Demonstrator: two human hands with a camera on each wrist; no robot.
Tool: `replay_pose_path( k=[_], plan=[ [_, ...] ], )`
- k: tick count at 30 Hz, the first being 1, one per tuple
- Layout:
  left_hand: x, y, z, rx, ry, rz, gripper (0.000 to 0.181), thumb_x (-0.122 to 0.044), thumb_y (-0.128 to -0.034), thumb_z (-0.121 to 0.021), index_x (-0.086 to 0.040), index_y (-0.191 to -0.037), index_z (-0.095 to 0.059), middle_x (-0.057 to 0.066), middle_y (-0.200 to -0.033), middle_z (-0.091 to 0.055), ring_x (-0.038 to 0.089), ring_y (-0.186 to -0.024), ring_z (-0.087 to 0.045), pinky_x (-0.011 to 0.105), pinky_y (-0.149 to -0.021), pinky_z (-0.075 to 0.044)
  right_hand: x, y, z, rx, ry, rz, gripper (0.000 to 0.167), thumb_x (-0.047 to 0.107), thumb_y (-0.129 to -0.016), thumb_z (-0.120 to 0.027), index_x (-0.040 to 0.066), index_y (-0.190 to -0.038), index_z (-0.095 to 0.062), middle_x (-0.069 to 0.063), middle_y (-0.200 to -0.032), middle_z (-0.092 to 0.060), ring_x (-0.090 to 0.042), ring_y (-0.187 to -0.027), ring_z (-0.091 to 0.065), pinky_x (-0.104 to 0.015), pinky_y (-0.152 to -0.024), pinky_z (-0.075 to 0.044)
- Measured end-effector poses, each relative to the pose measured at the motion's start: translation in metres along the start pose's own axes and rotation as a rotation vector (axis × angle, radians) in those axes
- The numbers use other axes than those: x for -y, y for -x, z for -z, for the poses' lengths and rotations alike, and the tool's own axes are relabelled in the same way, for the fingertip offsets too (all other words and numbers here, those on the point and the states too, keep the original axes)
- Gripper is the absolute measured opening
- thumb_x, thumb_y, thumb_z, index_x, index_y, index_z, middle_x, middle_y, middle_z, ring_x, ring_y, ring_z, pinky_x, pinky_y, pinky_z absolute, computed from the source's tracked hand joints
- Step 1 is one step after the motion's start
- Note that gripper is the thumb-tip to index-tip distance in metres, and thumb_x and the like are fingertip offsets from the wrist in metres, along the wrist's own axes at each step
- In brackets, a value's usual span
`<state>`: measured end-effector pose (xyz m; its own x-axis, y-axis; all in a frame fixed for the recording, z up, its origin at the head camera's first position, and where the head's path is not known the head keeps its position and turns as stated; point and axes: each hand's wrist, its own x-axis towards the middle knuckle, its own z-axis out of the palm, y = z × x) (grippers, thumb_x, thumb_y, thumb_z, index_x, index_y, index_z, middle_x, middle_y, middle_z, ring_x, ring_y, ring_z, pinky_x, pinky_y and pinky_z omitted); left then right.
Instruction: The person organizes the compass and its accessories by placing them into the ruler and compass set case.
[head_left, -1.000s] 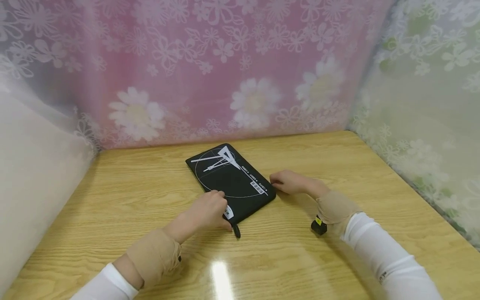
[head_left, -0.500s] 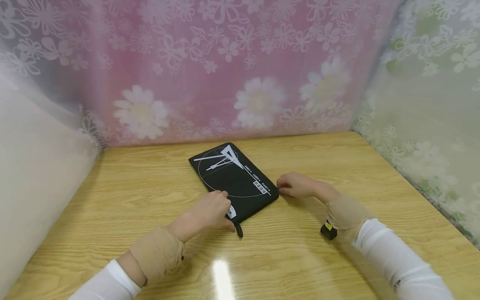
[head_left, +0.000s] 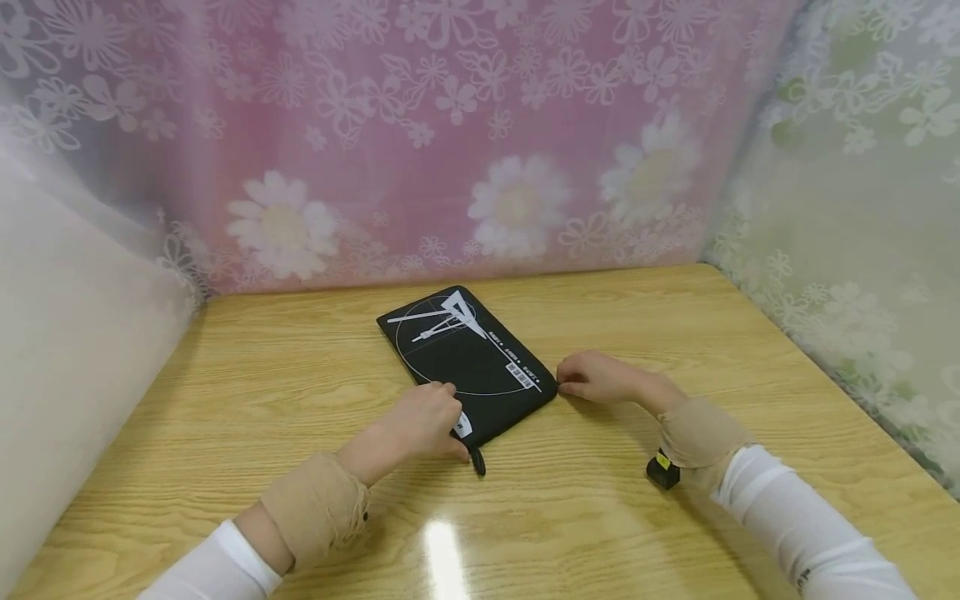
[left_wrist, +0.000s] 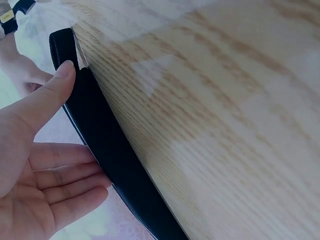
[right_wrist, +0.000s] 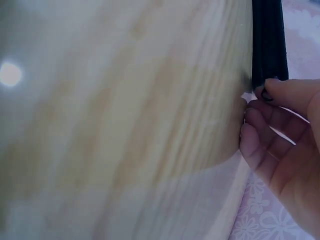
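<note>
A black zip case (head_left: 487, 358) printed with white drawing instruments lies slanted on the table in the head view. My left hand (head_left: 423, 421) holds it at the near left corner, beside a short black loop (head_left: 477, 461). In the left wrist view the thumb (left_wrist: 62, 72) presses the case's side near that loop, while the other fingertips touch the edge of the case (left_wrist: 112, 135). At the right corner my right hand (head_left: 596, 379) pinches a small dark zipper pull (right_wrist: 267, 95) between thumb and fingers. Most of the zipper is hidden.
The wooden table (head_left: 300, 350) reaches back to a pink floral curtain (head_left: 405, 167). Pale sheets hang at the left (head_left: 82, 292) and right (head_left: 847, 250). A small black camera (head_left: 663, 471) hangs under the right wrist.
The right hand has shifted slightly right and nearer along the case's edge to its corner. The left hand keeps its place on the case. The head view has shifted a little.
</note>
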<state>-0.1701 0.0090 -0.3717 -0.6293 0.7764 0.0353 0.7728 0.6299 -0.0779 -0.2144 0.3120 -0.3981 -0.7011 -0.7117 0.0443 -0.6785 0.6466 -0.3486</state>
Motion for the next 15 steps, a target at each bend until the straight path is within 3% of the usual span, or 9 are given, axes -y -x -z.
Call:
replay_pose_path(
  k=[15],
  plan=[
    [0.007, 0.004, 0.002, 0.001, -0.012, -0.027, 0.045, -0.051, -0.0636, -0.079, -0.007, -0.072, -0.071, 0.004, -0.074, -0.055, 0.021, -0.071, -0.056, 0.031, -0.067, -0.047, 0.011, 0.002, -0.002, 0.016, -0.039, -0.027, 0.007, 0.010, -0.086, -0.064, 0.012, -0.079, -0.064, 0.009, -0.076, -0.056, -0.005, -0.069, -0.048, -0.028, -0.066, -0.044]
  ],
)
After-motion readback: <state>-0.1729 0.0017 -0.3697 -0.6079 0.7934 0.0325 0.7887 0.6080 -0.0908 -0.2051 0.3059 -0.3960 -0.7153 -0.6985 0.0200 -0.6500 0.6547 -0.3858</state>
